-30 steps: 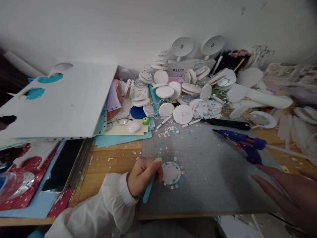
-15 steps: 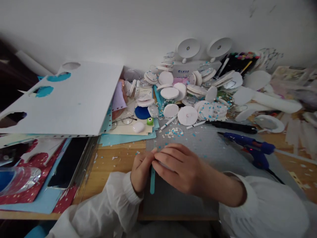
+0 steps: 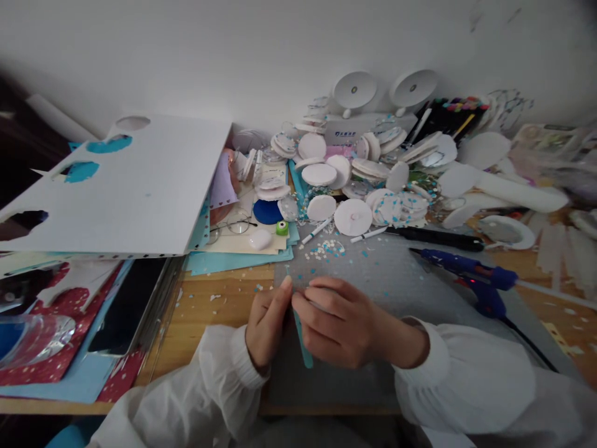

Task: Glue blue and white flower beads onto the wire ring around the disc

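Over the mat (image 3: pixel 401 292) on the bench (image 3: pixel 224 311), the left hand (image 3: pixel 267 320) and right hand (image 3: pixel 342 323) sit close, fingers bent, with a teal stick (image 3: pixel 304 345) between them. Each grip looks narrow, but I can't tell which one has the stick, since the fingers hide part of it. It could slip if pinched too softly. The right sleeve (image 3: pixel 466 373) could snag the cord (image 3: pixel 532 344) and tug the glue gun (image 3: pixel 466 269); its red light shows, so it may be hot. A bump could scatter the bits (image 3: pixel 326 249). I count one stick, one glue gun, two pens (image 3: pixel 317 231), one black tool (image 3: pixel 438 238) and too many bits to count.
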`<state>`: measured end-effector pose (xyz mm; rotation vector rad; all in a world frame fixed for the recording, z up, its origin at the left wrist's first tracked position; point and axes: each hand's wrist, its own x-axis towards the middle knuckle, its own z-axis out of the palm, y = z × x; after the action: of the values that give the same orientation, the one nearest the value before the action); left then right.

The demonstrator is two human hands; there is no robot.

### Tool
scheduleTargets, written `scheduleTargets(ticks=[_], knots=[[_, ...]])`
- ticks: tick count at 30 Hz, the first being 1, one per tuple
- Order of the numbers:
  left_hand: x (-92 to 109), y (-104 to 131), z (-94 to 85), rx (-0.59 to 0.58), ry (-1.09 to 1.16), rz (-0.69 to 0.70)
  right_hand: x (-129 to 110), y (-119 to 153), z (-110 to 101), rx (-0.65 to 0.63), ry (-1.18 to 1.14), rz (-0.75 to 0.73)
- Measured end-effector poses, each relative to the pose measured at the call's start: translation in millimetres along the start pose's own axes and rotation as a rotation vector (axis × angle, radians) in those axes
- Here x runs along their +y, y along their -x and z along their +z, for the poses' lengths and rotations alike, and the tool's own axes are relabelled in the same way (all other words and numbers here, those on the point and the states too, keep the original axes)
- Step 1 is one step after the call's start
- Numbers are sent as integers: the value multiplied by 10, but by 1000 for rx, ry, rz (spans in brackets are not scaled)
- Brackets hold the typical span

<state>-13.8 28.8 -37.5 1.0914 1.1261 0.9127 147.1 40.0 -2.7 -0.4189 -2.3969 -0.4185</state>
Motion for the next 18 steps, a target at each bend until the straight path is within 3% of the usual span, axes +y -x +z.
scheduleTargets(ticks=[4, 7, 10, 15, 18], knots=[[39, -18, 12, 27, -48, 31, 63, 54, -101, 74, -49, 129], [60, -53, 10, -30, -126, 80, 117, 104, -185, 115, -84, 295], [55, -84, 11, -80, -206, 102, 168, 139, -262, 226, -184, 560], [23, -113, 43, -83, -211, 95, 253, 304, -270, 580, -485, 1020], [12, -128, 51, -86, -153, 98, 279, 522, -160, 621, -699, 1215]])
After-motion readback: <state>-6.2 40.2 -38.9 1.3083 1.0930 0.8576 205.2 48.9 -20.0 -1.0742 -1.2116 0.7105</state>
